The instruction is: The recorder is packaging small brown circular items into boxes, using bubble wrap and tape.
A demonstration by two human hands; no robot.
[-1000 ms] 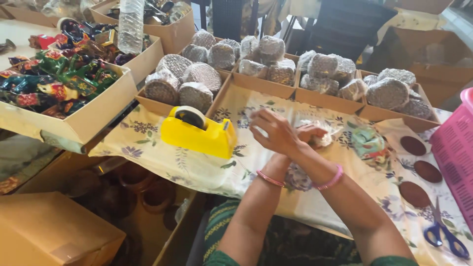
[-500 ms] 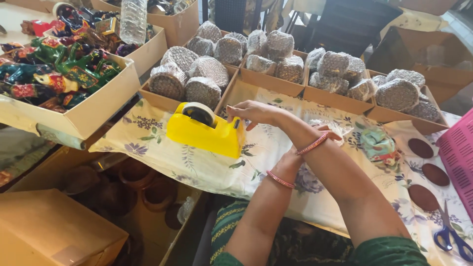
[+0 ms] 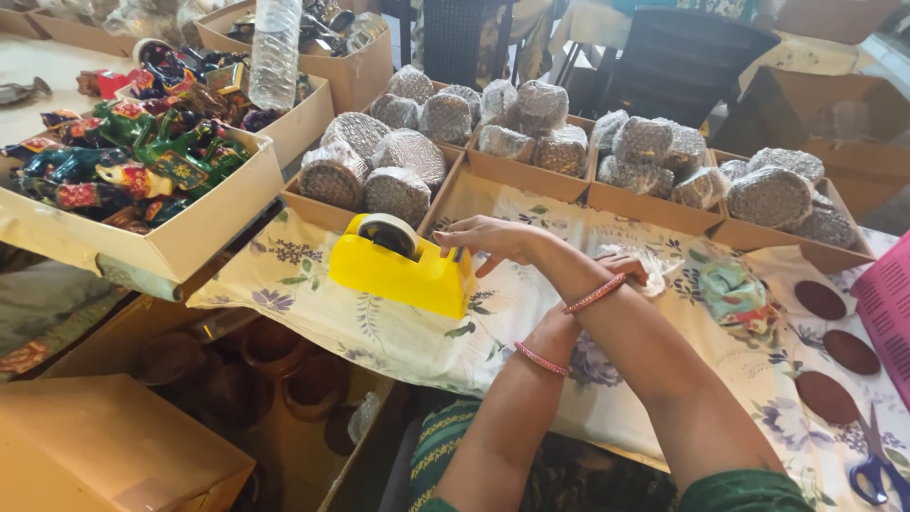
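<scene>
My right hand (image 3: 493,239) has crossed over my left forearm since the earlier frame and now sits at the right end of the yellow tape dispenser (image 3: 400,269); before, both hands were together over the wrapped item. Right fingers (image 3: 462,252) are loosely curled and slightly spread, tips touching the dispenser's cutter end; I cannot tell whether they pinch any tape. The dispenser stands upright on the floral cloth (image 3: 398,337) covering the worktop, just in front of the cardboard trays, its tape roll (image 3: 387,233) seated on top.

My left hand (image 3: 627,267) lies behind the right forearm, mostly hidden; it rests on a clear-wrapped bundle (image 3: 664,275) on the cloth. Its fingers' state I cannot tell. Each wrist carries a thin red bangle (image 3: 595,293).

Beside the bundle, to the right: a crumpled teal patterned piece (image 3: 737,296), then three dark brown discs (image 3: 823,353) lying flat, well apart from the dispenser. Blue-handled scissors (image 3: 874,466) lie at the cloth's near right edge. Trays behind hold round bubble-wrapped packs (image 3: 398,190). A box at left holds painted figurines (image 3: 133,161)
</scene>
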